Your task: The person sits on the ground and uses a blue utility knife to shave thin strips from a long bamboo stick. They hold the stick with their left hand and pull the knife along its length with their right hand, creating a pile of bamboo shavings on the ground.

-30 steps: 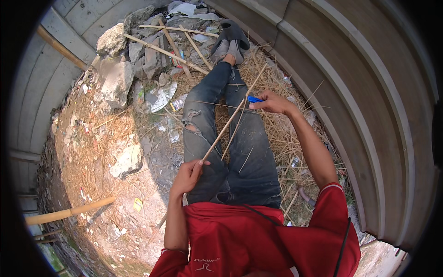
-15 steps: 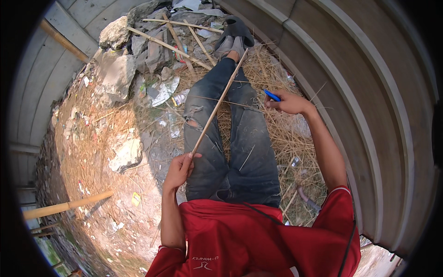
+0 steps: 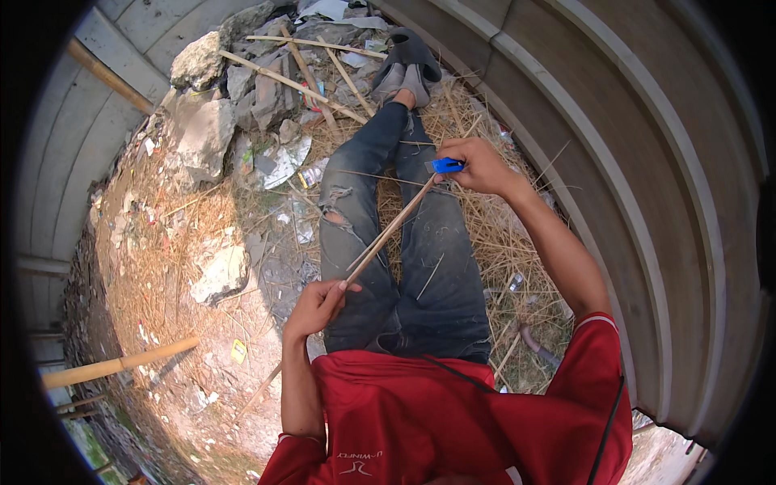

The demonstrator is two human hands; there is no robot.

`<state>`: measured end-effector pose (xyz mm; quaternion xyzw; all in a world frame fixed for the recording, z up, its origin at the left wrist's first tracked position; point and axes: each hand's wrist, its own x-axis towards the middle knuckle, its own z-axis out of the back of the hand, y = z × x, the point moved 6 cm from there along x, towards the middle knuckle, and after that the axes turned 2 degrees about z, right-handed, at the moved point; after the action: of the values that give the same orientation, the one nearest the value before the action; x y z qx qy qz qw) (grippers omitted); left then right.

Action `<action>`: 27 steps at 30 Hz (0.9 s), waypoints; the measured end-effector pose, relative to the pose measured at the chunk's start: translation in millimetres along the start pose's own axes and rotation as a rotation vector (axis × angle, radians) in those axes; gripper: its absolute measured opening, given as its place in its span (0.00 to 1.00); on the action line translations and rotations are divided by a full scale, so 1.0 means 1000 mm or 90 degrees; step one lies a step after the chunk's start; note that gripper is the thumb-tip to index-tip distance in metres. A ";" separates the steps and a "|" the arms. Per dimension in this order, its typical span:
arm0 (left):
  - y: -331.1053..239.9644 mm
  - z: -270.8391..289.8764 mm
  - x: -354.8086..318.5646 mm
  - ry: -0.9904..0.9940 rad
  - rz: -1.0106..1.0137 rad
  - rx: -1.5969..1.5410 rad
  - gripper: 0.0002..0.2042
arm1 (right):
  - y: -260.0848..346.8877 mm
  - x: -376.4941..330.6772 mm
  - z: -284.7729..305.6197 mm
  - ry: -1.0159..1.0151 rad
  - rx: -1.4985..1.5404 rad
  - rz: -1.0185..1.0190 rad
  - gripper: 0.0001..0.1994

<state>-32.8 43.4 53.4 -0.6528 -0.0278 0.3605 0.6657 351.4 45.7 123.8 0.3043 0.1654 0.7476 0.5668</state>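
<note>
**Blade set against a bamboo strip over the lap**

The left hand has its grip closed around the near end of a thin bamboo strip, which slants across the jeans. The right hand is clenched on a blue knife, meeting the strip's far end. Straw lies beneath.

I see grey rubble chunks piled at top left | loose bamboo poles lying across them | pale rock on bare dirt | thick bamboo pole lower left | dry straw beside curved corrugated wall
</note>
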 end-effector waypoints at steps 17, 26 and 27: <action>-0.007 -0.002 -0.006 0.012 -0.025 0.026 0.20 | -0.050 -0.019 0.015 -0.406 0.898 -0.173 0.08; 0.036 0.016 -0.010 -0.133 -0.010 -0.015 0.17 | -0.059 -0.046 0.120 -0.689 0.427 -0.290 0.20; 0.031 0.022 -0.007 -0.176 -0.028 0.009 0.17 | -0.068 -0.053 0.118 -0.657 0.212 -0.317 0.24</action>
<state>-62.7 55.3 32.1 -0.5915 -0.1310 0.4322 0.6679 486.6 4.7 159.4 0.6651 0.0495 0.3119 0.6767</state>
